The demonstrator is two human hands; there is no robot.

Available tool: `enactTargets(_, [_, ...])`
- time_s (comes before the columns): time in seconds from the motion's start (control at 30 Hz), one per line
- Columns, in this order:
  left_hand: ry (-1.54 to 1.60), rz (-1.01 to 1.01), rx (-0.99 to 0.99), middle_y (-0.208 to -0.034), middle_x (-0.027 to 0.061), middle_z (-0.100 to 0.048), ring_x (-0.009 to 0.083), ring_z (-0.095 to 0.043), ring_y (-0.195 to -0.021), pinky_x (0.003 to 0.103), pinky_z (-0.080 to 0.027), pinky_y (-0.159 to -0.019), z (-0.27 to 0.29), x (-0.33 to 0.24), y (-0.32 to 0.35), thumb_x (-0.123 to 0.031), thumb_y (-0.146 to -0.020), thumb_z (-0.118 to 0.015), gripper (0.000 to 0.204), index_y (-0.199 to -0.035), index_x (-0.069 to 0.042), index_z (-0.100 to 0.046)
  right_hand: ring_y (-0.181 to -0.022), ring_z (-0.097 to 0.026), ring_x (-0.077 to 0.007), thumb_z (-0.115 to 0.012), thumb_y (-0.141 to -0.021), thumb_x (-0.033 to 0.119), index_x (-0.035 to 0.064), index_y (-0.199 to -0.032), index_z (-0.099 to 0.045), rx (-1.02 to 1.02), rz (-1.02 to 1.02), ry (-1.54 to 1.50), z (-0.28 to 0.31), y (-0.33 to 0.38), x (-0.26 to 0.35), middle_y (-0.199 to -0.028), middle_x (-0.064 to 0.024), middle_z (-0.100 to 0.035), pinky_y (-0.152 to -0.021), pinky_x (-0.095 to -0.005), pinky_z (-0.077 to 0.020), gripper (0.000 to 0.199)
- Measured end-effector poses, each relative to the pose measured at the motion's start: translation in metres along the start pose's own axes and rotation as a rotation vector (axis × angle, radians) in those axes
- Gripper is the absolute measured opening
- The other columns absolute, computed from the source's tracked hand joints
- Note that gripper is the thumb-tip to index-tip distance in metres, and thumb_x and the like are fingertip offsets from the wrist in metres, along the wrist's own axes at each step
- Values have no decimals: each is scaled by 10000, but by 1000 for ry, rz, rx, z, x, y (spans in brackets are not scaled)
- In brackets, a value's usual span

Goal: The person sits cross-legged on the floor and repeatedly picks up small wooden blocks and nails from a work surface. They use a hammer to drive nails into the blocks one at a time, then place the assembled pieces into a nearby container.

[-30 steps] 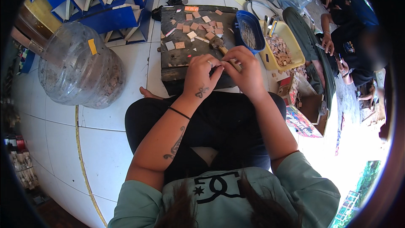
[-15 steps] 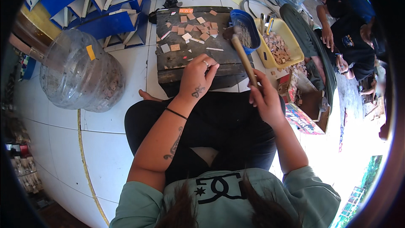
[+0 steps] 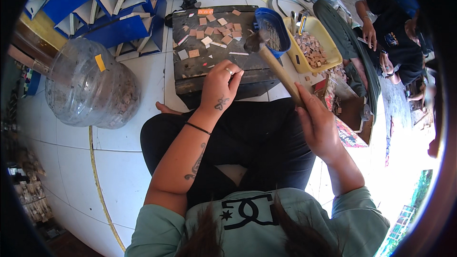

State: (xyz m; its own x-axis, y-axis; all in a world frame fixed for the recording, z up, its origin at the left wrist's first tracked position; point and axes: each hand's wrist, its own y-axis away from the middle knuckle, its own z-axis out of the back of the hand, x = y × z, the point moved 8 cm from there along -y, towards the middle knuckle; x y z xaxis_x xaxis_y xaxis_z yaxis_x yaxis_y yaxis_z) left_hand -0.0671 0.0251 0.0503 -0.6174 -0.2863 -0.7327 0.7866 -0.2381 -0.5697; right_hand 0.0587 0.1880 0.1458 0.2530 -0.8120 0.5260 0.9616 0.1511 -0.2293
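My left hand (image 3: 220, 83) rests at the near edge of a dark wooden block (image 3: 195, 72), its thumb and fingers pinched together. Whatever lies between those fingertips is hidden or too small to name. In my right hand (image 3: 318, 126) is a hammer (image 3: 281, 69), gripped near the end of its wooden handle. Its dark head hangs in the air over the block's right side. Several small square brown tiles (image 3: 209, 30) lie scattered on the block, with an orange piece (image 3: 205, 12) at the far edge.
Right of the block stand a blue tub (image 3: 288, 43) of thin nail-like pieces and a yellow basin (image 3: 337, 59) of small tiles. A large clear plastic jar (image 3: 95, 85) stands left; blue racks (image 3: 107, 0) are behind it. Another person's hand (image 3: 369, 33) shows far right.
My right hand and the hammer have moved right and nearer to me, and the hammer looks larger. My left hand stays pinched in nearly the same place.
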Motion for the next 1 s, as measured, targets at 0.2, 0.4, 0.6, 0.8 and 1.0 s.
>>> enactTargets(0.2, [5,-6,-4,-780,126,-580,343,-594,-746,406,-479,-673,-1,2,0,-37,-855,-654,87,-798,-11,-593,-831,-619,-400,-538,-939,29,70,-1425,-419,-24,30,47,2,0,2,-945,-182,-584,-701,-447,-490,502])
enactTargets(0.4, [-9,-50,-27,-783,121,-593,317,-603,-728,377,-475,-655,-2,1,1,-45,-867,-650,92,-811,-1,-593,-853,-618,-398,-545,-933,30,59,-1408,-436,31,-37,57,0,-2,-8,-955,-193,-587,-724,-447,-494,488])
enactTargets(0.6, [-61,-27,-16,-804,111,-621,297,-610,-742,354,-480,-659,-2,1,6,-61,-861,-669,64,-869,-5,-639,-858,-623,-400,-566,-916,63,117,-1397,-461,-94,-6,82,-20,-13,-34,-1007,-172,-582,-728,-469,-500,495])
enactTargets(0.8, [-102,-32,-11,-807,89,-641,289,-598,-779,383,-474,-744,2,-4,3,-87,-848,-674,57,-841,-33,-691,-854,-628,-374,-612,-893,120,118,-1324,-525,-29,-227,184,-82,-36,-74,-1013,-144,-560,-745,-449,-514,440])
enactTargets(1.0, [-144,-86,35,-779,80,-627,280,-599,-770,390,-469,-750,4,-13,1,-91,-838,-684,63,-836,-28,-687,-818,-632,-297,-726,-816,136,33,-1120,-640,-347,199,119,-58,-60,-28,-981,-137,-612,-738,-382,-504,333])
